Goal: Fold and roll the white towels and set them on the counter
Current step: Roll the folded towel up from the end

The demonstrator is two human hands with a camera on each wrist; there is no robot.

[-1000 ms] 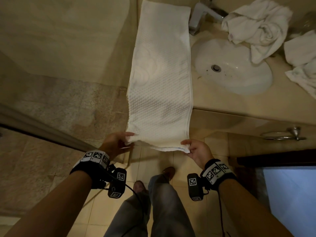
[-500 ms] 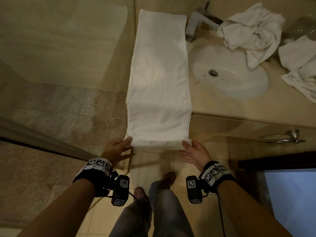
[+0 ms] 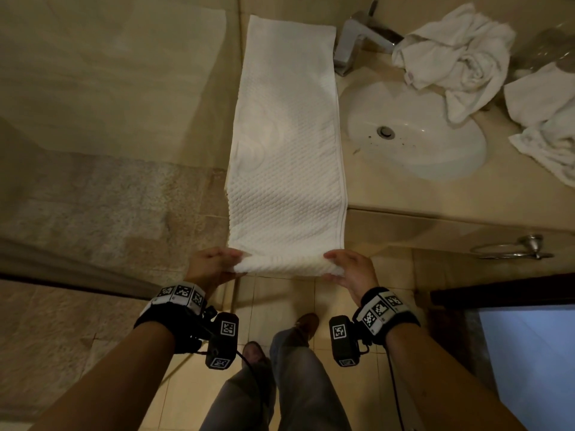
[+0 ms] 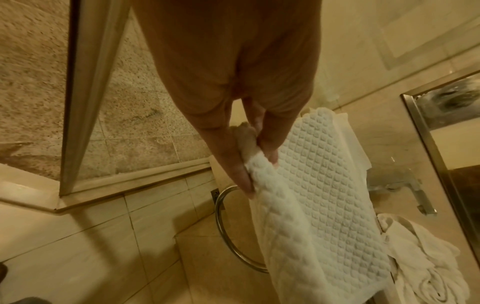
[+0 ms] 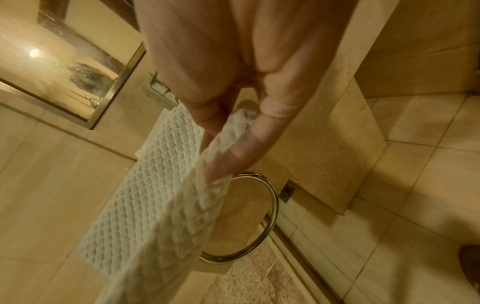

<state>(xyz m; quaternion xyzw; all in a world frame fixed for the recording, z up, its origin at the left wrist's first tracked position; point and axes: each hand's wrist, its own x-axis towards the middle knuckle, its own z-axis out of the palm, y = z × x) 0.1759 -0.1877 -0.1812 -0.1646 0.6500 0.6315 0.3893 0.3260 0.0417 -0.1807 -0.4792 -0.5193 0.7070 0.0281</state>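
A long white waffle-weave towel [image 3: 286,144] lies folded in a narrow strip along the beige counter [image 3: 404,194], its near end hanging past the counter edge. That near end is turned over into a small roll [image 3: 283,265]. My left hand [image 3: 214,262] pinches the roll's left corner and my right hand [image 3: 348,265] pinches its right corner. The left wrist view has thumb and fingers [image 4: 246,164] clamped on the towel [image 4: 311,195]. From the right wrist, the fingers [image 5: 228,158] also pinch the towel [image 5: 155,195].
A white sink basin [image 3: 413,132] with a chrome faucet [image 3: 354,42] sits right of the towel. Crumpled white towels [image 3: 457,54] and another towel [image 3: 547,119] lie at the back right. A towel ring [image 3: 513,247] hangs below the counter. A glass shower door [image 3: 93,104] stands left.
Both hands went from holding the hanging end flat to turning it over. The near end now forms a small roll pinched at both corners.
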